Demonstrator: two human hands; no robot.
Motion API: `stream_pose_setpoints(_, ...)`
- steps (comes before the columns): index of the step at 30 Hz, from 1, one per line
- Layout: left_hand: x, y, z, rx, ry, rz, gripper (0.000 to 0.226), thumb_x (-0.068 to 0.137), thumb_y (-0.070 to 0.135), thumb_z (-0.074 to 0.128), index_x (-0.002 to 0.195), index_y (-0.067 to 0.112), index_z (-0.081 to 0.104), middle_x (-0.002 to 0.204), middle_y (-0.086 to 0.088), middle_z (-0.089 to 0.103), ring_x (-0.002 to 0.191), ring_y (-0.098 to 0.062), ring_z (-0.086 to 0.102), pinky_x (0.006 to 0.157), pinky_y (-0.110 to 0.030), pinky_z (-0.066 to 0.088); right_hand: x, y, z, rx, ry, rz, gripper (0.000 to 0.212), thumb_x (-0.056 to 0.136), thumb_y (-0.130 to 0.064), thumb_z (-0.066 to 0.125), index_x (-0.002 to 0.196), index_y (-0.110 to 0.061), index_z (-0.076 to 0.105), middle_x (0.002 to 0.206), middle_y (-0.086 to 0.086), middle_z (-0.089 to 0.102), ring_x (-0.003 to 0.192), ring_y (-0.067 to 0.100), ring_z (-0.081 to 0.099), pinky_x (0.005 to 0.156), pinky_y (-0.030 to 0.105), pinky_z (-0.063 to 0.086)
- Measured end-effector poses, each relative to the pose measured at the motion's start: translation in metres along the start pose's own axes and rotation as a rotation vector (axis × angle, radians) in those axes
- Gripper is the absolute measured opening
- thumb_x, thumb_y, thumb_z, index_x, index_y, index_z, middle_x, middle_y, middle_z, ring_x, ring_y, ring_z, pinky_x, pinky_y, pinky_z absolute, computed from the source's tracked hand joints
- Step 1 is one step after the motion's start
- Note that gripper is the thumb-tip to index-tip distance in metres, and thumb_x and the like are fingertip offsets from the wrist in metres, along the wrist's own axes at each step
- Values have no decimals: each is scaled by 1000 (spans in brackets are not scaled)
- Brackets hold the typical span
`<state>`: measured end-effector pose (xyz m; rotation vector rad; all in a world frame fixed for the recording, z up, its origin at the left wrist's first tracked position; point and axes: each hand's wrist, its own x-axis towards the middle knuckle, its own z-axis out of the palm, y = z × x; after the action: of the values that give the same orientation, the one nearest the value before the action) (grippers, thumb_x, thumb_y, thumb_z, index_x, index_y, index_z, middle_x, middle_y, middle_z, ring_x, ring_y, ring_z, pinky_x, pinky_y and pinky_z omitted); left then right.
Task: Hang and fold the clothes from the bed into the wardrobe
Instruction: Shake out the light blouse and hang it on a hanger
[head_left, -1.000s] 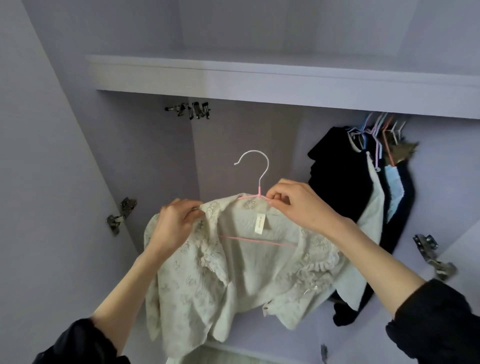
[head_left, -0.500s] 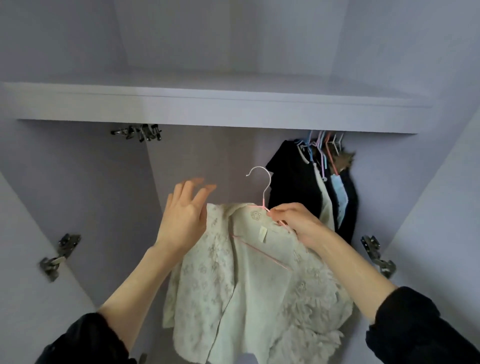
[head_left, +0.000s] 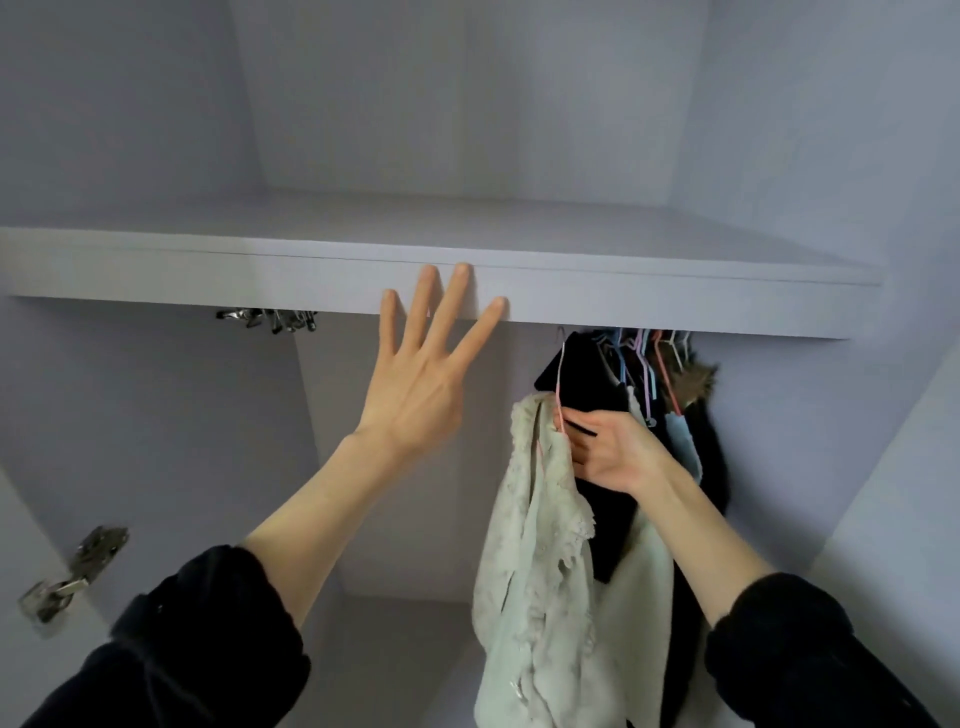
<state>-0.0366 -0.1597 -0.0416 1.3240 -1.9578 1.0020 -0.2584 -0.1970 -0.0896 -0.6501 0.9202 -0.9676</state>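
Note:
A cream lace top (head_left: 540, 545) hangs on a thin pink hanger (head_left: 559, 400) inside the wardrobe, edge-on to me, just left of the other hanging clothes. My right hand (head_left: 613, 452) pinches the hanger's neck near the top's collar; the hook runs up under the shelf and its tip is hidden. My left hand (head_left: 421, 384) is raised in front of the shelf's front edge (head_left: 208, 275), fingers straight and spread, holding nothing.
Dark, white and light-blue garments (head_left: 670, 415) on several pastel hangers crowd the right part under the shelf. Metal clips (head_left: 270, 318) hang under the shelf at left. A door hinge (head_left: 78, 571) sits low left. The wardrobe's right wall (head_left: 883, 467) is close.
My right hand carried the top on its hanger right and up beside the hung clothes, turning it edge-on. My left hand let go of the top's shoulder and rose with fingers spread.

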Motion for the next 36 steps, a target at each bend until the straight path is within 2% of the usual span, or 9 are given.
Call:
stream_pose_setpoints(6, -2, -1, 6, 30, 3, 7, 103, 61, -12, 57, 149, 23, 15, 154, -13, 5, 140, -42, 4, 108, -63, 10, 25, -19, -17, 138, 4, -65, 26, 94, -7, 38, 108, -8, 60, 100, 7, 59, 92, 19, 57, 80, 32, 44)
stream_pose_setpoints(11, -2, -1, 10, 52, -2, -5, 107, 60, -10, 56, 150, 26, 11, 155, -12, 2, 141, -41, 1, 109, -62, 6, 46, -36, -22, 83, -21, -187, 30, 92, -6, 35, 104, -14, 61, 89, 4, 60, 75, 17, 61, 74, 32, 45)
stream_pose_setpoints(15, -1, 0, 11, 61, 5, -11, 106, 58, -10, 55, 149, 25, 13, 155, -13, 4, 141, -41, 2, 109, -63, 8, 58, -50, -19, 127, -155, -297, 20, 66, -5, 67, 85, -10, 68, 81, 7, 64, 67, 20, 67, 65, 28, 57)
stream_pose_setpoints(18, 0, 0, 12, 70, 9, -18, 107, 58, -9, 53, 150, 26, 11, 155, -13, 4, 141, -41, 2, 109, -63, 8, 68, -53, -18, 145, -145, -312, 28, 69, 1, 65, 95, -8, 63, 77, 8, 69, 67, 20, 69, 62, 29, 58)
stream_pose_setpoints(23, 0, 1, 12, 83, 7, -24, 105, 57, -8, 53, 149, 26, 13, 155, -12, 4, 141, -41, 2, 109, -62, 6, 72, -48, -18, 233, -150, -295, 61, 43, -5, 86, 98, -9, 62, 95, 10, 62, 85, 25, 67, 87, 39, 54)
stream_pose_setpoints(27, -1, 1, 11, 87, 14, -20, 105, 57, -8, 53, 148, 26, 15, 154, -13, 5, 141, -41, 3, 109, -62, 7, 64, -51, -11, 160, -149, -318, 19, 82, 1, 54, 99, -8, 60, 91, 10, 63, 72, 21, 70, 62, 33, 59)
stream_pose_setpoints(31, 0, 2, 9, 89, 26, -24, 104, 57, -8, 53, 149, 25, 15, 154, -14, 6, 141, -41, 4, 109, -62, 10, 62, -56, -5, 150, -175, -363, 25, 77, 4, 54, 94, -9, 67, 84, 6, 70, 76, 19, 68, 75, 29, 55)
stream_pose_setpoints(34, -1, 2, 8, 91, 17, -20, 104, 58, -7, 52, 149, 25, 15, 155, -13, 6, 141, -41, 4, 109, -62, 11, 67, -64, -5, 59, -54, -361, 27, 90, 6, 46, 97, -13, 63, 88, 5, 66, 82, 18, 62, 90, 31, 47)
stream_pose_setpoints(36, -2, 2, 7, 88, 9, -21, 103, 58, -8, 50, 149, 25, 14, 155, -12, 5, 141, -40, 3, 109, -61, 9, 76, -67, -6, -7, 44, -340, 29, 91, 8, 44, 98, -13, 63, 89, 4, 62, 82, 15, 58, 86, 28, 45)
